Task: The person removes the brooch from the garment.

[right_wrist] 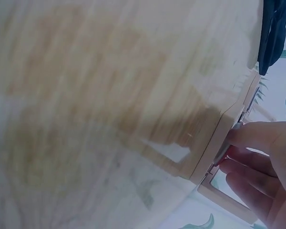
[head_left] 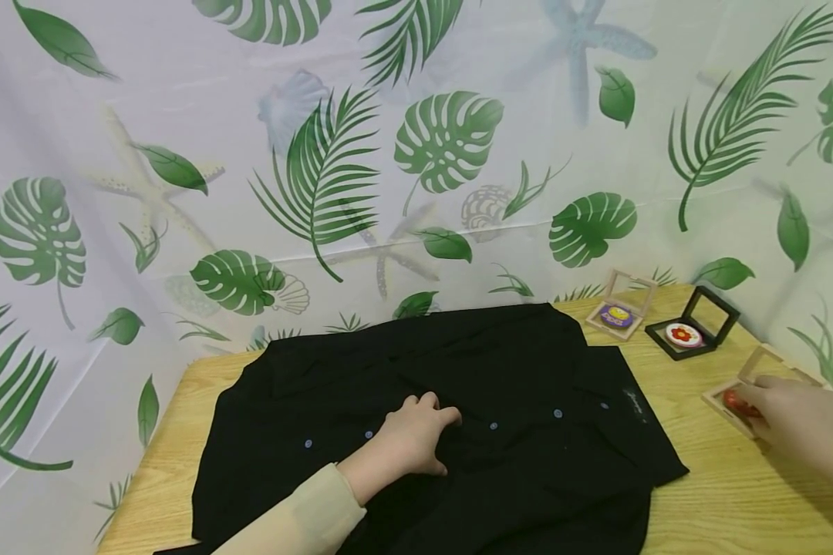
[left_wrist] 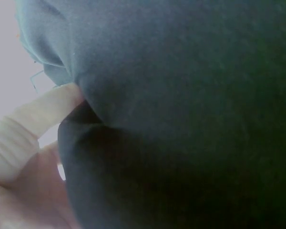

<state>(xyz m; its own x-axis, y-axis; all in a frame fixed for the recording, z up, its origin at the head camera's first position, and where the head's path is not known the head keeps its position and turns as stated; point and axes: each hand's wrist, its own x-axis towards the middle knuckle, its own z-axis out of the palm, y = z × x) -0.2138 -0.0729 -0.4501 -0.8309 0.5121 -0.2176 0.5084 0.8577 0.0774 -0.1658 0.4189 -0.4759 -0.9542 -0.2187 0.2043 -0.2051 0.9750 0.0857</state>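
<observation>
A black shirt (head_left: 416,370) with small blue buttons lies spread over the table. On its middle rests my left hand (head_left: 413,435), fingers bent and spread, thumb apart from them; close up in the left wrist view, the thumb (left_wrist: 52,107) presses into a fold of the black cloth (left_wrist: 190,95). At the right edge my right hand (head_left: 798,408) reaches into an open light-wood box (head_left: 725,405). Its thumb and fingers pinch a red round badge (head_left: 739,402), whose grey back shows in the right wrist view against the box's rim (right_wrist: 205,152).
Behind the right hand stand two more open display boxes: a black one (head_left: 718,339) with a red-flower badge (head_left: 683,335) and a light-wood one (head_left: 632,281) with a purple and yellow badge (head_left: 616,316). A leaf-print cloth (head_left: 389,193) hangs behind the wooden table (head_left: 722,493).
</observation>
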